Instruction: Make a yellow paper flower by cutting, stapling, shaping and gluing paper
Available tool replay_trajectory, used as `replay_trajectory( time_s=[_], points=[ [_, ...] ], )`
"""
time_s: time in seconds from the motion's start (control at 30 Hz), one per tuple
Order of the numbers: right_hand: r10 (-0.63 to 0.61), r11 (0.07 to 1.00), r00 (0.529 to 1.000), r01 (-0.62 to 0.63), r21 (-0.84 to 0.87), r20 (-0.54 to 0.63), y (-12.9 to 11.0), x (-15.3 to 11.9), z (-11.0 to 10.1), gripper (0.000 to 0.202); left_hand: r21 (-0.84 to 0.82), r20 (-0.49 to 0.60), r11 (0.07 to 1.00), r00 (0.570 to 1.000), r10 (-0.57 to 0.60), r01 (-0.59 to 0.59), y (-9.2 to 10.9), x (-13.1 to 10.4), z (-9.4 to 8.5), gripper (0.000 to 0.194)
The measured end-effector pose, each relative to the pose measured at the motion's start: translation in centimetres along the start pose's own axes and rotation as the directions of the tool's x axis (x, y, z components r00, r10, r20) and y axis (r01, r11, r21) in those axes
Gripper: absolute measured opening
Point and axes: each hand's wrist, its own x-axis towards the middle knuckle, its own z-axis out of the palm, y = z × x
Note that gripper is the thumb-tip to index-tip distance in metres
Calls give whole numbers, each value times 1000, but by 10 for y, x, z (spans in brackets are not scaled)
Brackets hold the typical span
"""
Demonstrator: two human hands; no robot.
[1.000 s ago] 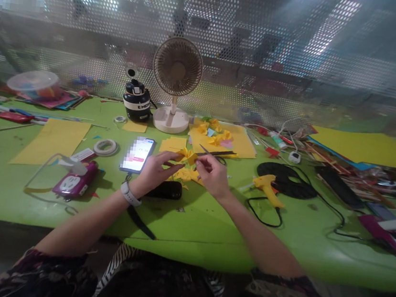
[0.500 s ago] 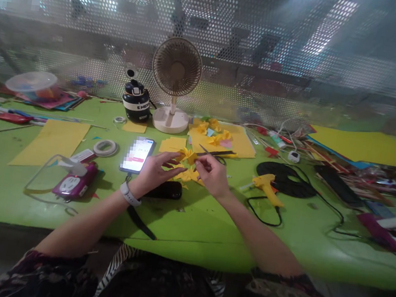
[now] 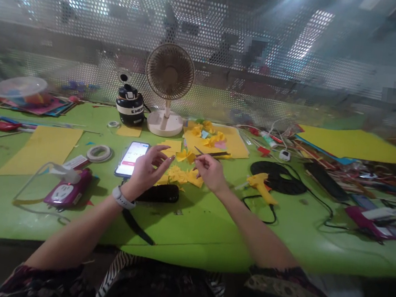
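My right hand (image 3: 210, 171) pinches a small yellow paper flower (image 3: 186, 156) at its right edge, above the middle of the green table. To the left, my left hand (image 3: 150, 167) is apart from the flower, thumb and fingers spread, holding nothing. Beneath and between the hands lie several yellow paper flowers (image 3: 182, 176). Scissors with dark handles (image 3: 221, 154) rest just behind my right hand. A lit phone (image 3: 131, 158) lies beside my left hand, and a black case (image 3: 160, 193) sits in front of it.
A white fan (image 3: 165, 123) and a black bottle (image 3: 130, 106) stand at the back. Left are a tape roll (image 3: 99, 153) and a purple power strip (image 3: 68, 189). Right are a yellow glue gun (image 3: 262, 187), its cable, and a black disc (image 3: 278, 177).
My left hand has let go of the yellow flower and moved left, its fingers opening. My right hand still holds the flower. The camera view has shifted slightly.
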Motion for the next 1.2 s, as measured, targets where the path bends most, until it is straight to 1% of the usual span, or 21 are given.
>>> replay_trajectory(
  time_s=[0.1, 0.2, 0.33, 0.4, 0.47, 0.57, 0.6, 0.67, 0.73, 0.8, 0.9, 0.97, 1.0, 1.1, 1.2],
  points=[
    [92, 996, 994, -91, -19, 59, -1, 2, 3, 11, -5, -14, 1000, 1000, -1, 1, -2, 2, -2, 30],
    [181, 983, 978, -178, -36, 102, -3, 5, 4, 12, 4, -35, 1000, 999, -1, 2, -7, 4, -3, 24],
    [244, 969, 965, -240, -57, 92, -5, 19, -5, 14, 12, -38, 1000, 999, -9, 9, -12, 4, -3, 19],
    [271, 959, 961, -265, -95, 56, -6, 34, -15, 15, 20, -31, 1000, 1000, 1, 0, -14, 4, -4, 17],
    [273, 955, 962, -272, -119, -8, -9, 55, -27, 16, 22, -18, 1000, 1000, 18, -18, -15, 4, -5, 17],
    [239, 956, 958, -261, -134, -157, -15, 85, -43, 17, 35, 1, 999, 999, 33, -33, -17, 4, -6, 18],
    [222, 957, 956, -251, -142, -193, -17, 93, -46, 20, 42, 0, 999, 999, 34, -34, -17, 4, -7, 18],
    [196, 957, 958, -233, -174, -208, -18, 100, -45, 25, 55, -5, 998, 999, 35, -35, -18, 5, -7, 17],
    [176, 951, 973, -207, -229, -149, -15, 97, -36, 26, 63, -9, 997, 999, 38, -37, -18, 5, -7, 17],
    [158, 939, 986, -166, -302, -49, -9, 90, -23, 22, 67, -16, 997, 999, 38, -37, -18, 6, -7, 16],
    [103, 901, 992, -61, -430, 73, 2, 81, -5, 13, 39, -41, 999, 999, 32, -30, -16, 7, -9, 17],
    [52, 860, 990, 20, -511, 127, 8, 83, 3, 8, 8, -62, 1000, 998, 19, -19, -15, 8, -10, 18],
    [31, 836, 988, 58, -546, 152, 10, 85, 6, 9, -3, -74, 1000, 997, 8, -9, -14, 9, -11, 19],
    [2, 763, 970, 155, -628, 241, 14, 96, 16, 22, -46, -129, 998, 991, -40, 34, -16, 11, -13, 21],
    [-4, 679, 937, 259, -687, 349, 16, 103, 30, 36, -120, -169, 990, 981, -92, 72, -22, 12, -14, 23]
  ],
)
